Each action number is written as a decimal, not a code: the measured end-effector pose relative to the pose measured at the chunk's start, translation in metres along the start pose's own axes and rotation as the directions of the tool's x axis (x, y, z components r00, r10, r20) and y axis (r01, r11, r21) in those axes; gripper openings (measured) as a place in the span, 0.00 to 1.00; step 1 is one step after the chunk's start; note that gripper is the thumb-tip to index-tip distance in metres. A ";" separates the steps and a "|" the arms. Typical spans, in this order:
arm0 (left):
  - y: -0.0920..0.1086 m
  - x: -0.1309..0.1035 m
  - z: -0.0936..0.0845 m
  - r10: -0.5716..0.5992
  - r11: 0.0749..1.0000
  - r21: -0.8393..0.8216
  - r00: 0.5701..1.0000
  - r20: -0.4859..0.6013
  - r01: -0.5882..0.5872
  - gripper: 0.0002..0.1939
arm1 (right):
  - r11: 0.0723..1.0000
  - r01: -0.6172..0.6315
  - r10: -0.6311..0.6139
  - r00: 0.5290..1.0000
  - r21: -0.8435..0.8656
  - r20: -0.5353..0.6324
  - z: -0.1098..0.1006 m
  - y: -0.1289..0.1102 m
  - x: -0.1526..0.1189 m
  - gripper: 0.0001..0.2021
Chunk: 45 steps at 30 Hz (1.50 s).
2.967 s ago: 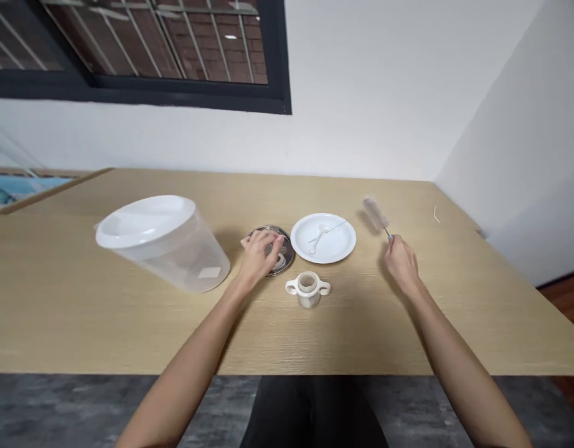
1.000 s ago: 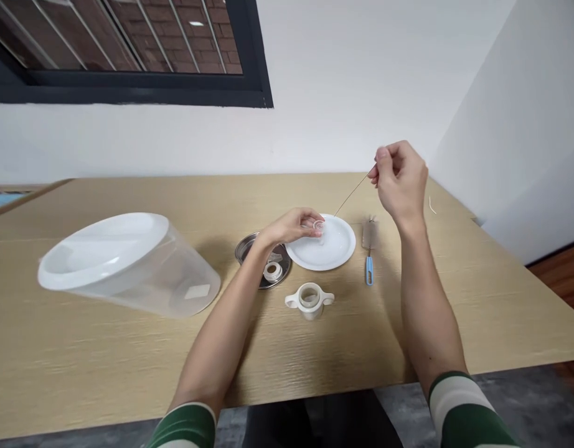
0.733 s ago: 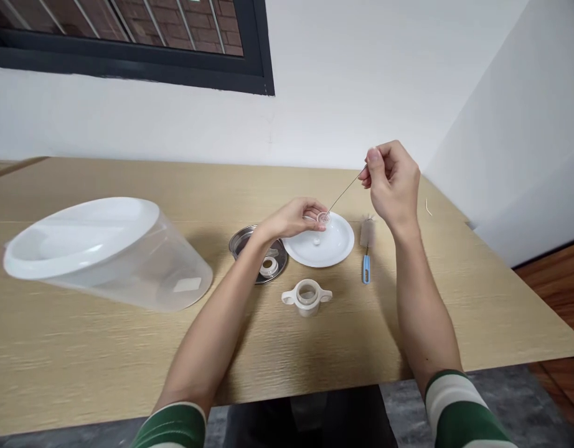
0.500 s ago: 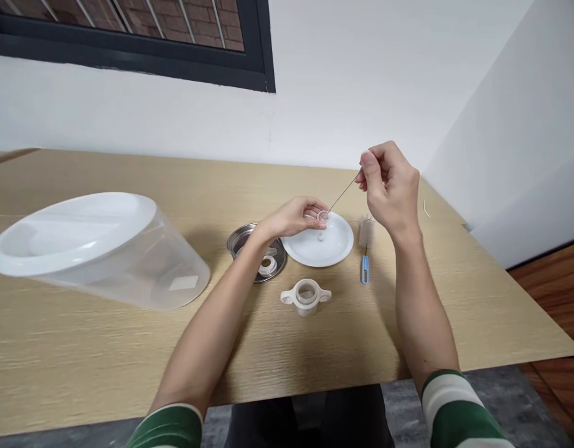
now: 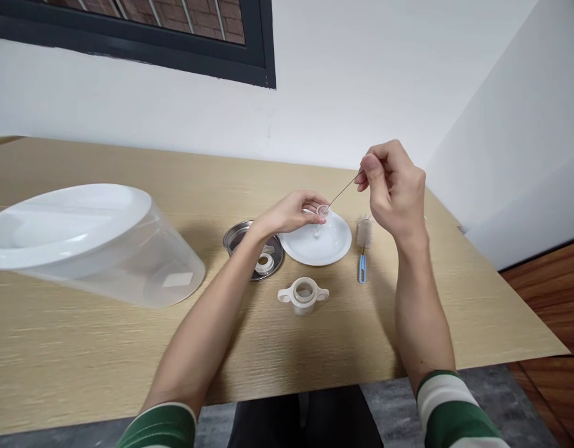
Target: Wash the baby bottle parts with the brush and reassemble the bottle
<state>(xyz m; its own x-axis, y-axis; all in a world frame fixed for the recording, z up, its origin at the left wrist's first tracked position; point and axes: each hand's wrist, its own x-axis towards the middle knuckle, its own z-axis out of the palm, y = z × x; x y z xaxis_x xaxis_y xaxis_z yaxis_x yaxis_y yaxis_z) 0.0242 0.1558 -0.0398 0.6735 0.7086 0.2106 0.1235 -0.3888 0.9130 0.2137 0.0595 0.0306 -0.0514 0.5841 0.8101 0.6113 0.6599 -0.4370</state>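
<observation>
My left hand (image 5: pixel 296 213) pinches a small clear round part (image 5: pixel 323 212) above the far side of a white plate (image 5: pixel 317 246). My right hand (image 5: pixel 392 186), raised to the right, has its fingers closed on a thin wire (image 5: pixel 342 190). The wire slants down to the left, and its lower end meets the clear part; the very tip is too small to make out. Below the plate a white two-handled cup (image 5: pixel 304 298) stands on the table. To the right of the plate lies a bottle brush (image 5: pixel 362 267) with a blue handle.
A metal dish (image 5: pixel 231 235) holding a white ring (image 5: pixel 264 264) sits left of the plate, partly behind my left forearm. A large translucent container (image 5: pixel 160 249) with a white lid lies at the left. The wooden table (image 5: pixel 104 348) meets a white wall at the back.
The whole view has shifted slightly. Both hands keep nearly the same pose, with the clear part and the wire still held; my right hand sits slightly farther right.
</observation>
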 end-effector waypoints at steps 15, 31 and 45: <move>0.030 -0.005 0.013 0.159 0.964 -0.186 0.974 -0.163 -0.189 0.24 | 0.996 0.076 -0.079 0.993 0.046 0.084 0.026 0.015 0.001 0.14; 0.046 -0.017 0.000 0.151 0.954 0.278 0.983 -0.109 -0.115 0.18 | 0.997 0.043 -0.034 0.990 0.067 -0.140 0.028 -0.001 -0.003 0.14; 0.027 -0.012 0.002 0.122 0.950 0.296 0.992 -0.045 -0.103 0.16 | 0.970 0.228 -0.162 0.869 0.087 -0.468 -0.012 -0.021 0.007 0.08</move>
<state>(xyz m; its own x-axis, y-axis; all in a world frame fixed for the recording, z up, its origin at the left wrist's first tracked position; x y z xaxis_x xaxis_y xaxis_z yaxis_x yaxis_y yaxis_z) 0.0208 0.1352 -0.0185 0.6497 0.6819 0.3360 0.2635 -0.6166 0.7419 0.2094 0.0440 0.0501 0.2261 0.1791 0.9575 0.5119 0.8144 -0.2732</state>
